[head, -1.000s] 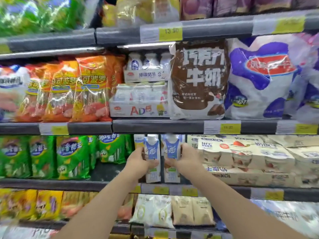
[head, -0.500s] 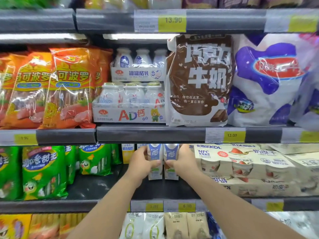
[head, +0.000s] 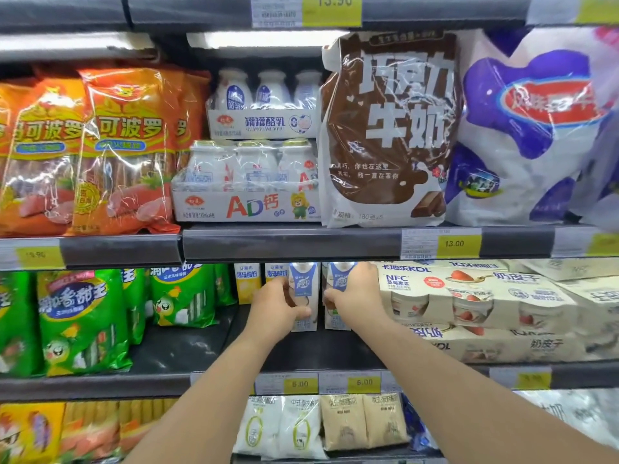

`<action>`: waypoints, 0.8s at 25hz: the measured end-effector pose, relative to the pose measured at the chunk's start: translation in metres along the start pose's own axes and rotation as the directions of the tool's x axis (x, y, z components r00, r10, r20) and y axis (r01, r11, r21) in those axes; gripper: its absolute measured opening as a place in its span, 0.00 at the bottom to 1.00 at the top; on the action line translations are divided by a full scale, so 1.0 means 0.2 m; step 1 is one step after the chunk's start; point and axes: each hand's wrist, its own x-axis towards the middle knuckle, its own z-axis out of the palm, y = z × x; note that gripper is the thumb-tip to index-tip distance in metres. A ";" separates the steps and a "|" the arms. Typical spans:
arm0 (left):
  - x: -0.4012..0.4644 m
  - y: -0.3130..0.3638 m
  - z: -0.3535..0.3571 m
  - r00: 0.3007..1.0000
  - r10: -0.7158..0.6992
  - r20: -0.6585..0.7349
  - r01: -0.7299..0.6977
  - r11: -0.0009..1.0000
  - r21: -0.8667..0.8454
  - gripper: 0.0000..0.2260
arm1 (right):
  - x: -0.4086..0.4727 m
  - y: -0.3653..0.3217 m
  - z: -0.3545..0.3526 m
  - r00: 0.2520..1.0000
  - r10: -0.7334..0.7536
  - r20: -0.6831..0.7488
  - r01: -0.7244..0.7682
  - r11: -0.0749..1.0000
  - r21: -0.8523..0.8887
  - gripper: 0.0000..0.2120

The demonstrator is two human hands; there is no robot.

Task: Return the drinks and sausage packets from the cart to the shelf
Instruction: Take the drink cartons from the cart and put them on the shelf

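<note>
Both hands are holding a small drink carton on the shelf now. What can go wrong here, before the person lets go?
1. The left carton and right carton are tall and narrow; a quick release by the left hand or right hand might tip one over.
2. The right hand sits close to the yogurt multipack, so pulling back could brush it.
3. The shelf above hangs low over the carton tops, leaving little room to lift.

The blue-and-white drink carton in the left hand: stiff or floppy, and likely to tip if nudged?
The carton looks stiff: flat faces, straight edges under the left hand. It stands tall and narrow on the shelf, so a nudge could probably tip it. The glossy surface may be slightly slippery.
</note>
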 end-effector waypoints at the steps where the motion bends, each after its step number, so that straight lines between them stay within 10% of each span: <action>1: 0.00 0.00 0.00 1.000 0.001 -0.002 -0.001 1.000 0.003 0.18 | 0.00 0.00 0.00 1.000 0.007 -0.012 -0.007 1.000 -0.009 0.23; 7: 0.00 0.01 0.01 1.000 -0.008 -0.014 0.008 1.000 0.017 0.19 | -0.02 -0.06 0.00 0.999 0.050 0.005 -0.048 0.972 -0.231 0.30; 20: -0.11 0.01 -0.05 0.994 -0.067 0.090 0.055 0.990 0.130 0.28 | -0.18 -0.04 -0.05 0.998 0.038 0.055 -0.030 0.990 -0.141 0.34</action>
